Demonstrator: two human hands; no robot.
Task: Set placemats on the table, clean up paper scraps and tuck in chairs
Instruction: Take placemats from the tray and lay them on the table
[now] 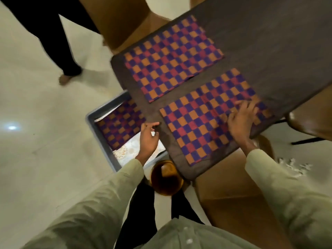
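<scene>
Head view: two checkered placemats lie side by side on the dark table (269, 42), the near placemat (203, 121) under the right hand (241, 119), fingers spread flat on it. The left hand (148, 139) hovers open and empty above a grey bin (100, 139) holding another placemat (120, 124); the far placemat (172, 56) lies untouched.

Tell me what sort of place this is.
Probably a dining area in a home: a dark table laid with checkered placemats, brown chairs at its sides, and a pale tiled floor.
</scene>
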